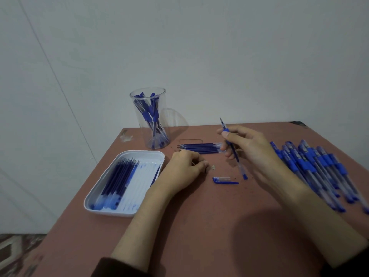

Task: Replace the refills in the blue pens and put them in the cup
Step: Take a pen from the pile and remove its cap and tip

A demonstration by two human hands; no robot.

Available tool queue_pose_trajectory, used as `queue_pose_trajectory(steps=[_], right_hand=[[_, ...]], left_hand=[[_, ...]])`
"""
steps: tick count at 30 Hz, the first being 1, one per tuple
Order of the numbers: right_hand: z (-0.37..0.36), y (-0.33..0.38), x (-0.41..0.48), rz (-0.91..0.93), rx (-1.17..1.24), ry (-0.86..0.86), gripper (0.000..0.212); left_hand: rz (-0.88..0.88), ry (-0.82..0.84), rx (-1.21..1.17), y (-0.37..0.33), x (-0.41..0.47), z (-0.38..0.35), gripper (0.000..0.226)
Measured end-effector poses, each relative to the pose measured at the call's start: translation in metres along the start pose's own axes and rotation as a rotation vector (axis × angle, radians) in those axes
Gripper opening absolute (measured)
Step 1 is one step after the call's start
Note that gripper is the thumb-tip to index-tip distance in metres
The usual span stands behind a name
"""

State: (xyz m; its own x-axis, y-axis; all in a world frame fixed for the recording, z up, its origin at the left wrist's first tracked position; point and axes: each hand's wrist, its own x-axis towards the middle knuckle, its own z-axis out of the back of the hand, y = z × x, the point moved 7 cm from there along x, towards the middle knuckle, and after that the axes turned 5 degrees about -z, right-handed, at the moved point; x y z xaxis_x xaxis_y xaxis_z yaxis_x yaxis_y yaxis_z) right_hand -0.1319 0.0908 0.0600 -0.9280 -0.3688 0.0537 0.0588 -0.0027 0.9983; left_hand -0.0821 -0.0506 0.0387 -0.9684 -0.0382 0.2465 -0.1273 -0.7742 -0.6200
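Right hand (246, 145) holds pen (239, 166), tip pointing away (slightly leftward).

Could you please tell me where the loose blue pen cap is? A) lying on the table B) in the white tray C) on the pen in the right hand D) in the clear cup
A: the pen cap lies on the table, apart from the pen held by the right hand.

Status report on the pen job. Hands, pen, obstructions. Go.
Right hand grips uncapped pen, tip up. Left hand curled on table, contents unclear. Cap lies loose; nothing blocks cup.
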Motion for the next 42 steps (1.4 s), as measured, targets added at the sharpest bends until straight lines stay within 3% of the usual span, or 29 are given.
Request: queue_pose_trajectory(steps=[7, 9, 14, 19, 25, 32, 42], right_hand=[[0.0, -0.001, 0.0, 0.011, -0.035, 0.011, 0.013], [-0.001, -0.003, 0.0, 0.016, -0.072, 0.014, 0.011], [-0.005, 0.002, -0.002, 0.154, -0.346, -0.009, 0.009], [-0.01, 0.005, -0.006, 0.225, -0.55, -0.021, 0.013], [-0.009, 0.004, -0.008, 0.235, -0.579, -0.022, 0.011], [-0.014, 0.006, -0.013, 0.272, -0.648, -0.027, 0.014], [-0.02, 0.007, -0.013, 0.158, -0.274, 0.053, 0.01]], left_hand=[[-0.046, 0.054, 0.035, -0.001, -0.002, -0.003, 0.012], [-0.038, 0.0, 0.012, 0.001, 0.0, 0.0, 0.009], [0.158, -0.282, -0.788, 0.015, -0.001, 0.017, 0.008], [0.203, -0.302, -1.117, 0.015, -0.001, 0.015, 0.01], [0.188, -0.244, -1.13, 0.012, 0.0, 0.01, 0.009], [0.139, -0.214, -0.964, 0.007, -0.001, 0.005, 0.012], [0.059, -0.288, -1.113, 0.001, 0.001, 0.007, 0.047]])
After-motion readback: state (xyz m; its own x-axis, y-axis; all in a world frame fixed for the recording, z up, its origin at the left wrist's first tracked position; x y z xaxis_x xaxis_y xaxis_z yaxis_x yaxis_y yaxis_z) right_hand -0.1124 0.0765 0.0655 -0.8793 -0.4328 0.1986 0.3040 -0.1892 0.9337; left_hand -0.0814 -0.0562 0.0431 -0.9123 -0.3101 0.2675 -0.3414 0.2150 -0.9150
